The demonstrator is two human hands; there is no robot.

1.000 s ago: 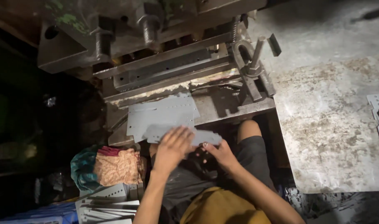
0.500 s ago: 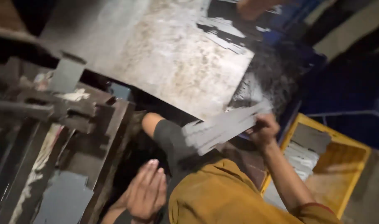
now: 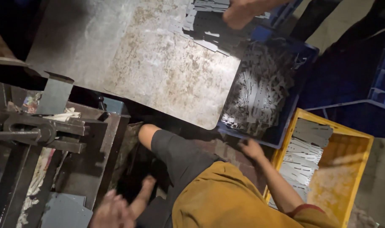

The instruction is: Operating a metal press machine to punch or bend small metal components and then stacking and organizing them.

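Lower left of the frame, the left hand [image 3: 112, 211] is blurred, fingers spread and empty, beside the dark metal press [image 3: 53, 139]. Right of centre, the right hand [image 3: 250, 148] hangs loosely curled and empty, just beside the yellow crate [image 3: 361, 147] of flat grey metal strips [image 3: 304, 158]. Above it a blue crate [image 3: 302, 71] is heaped with metal strips. A worn steel sheet [image 3: 158, 63] fills the upper middle; another person's hand [image 3: 239, 12] reaches in at the top edge.
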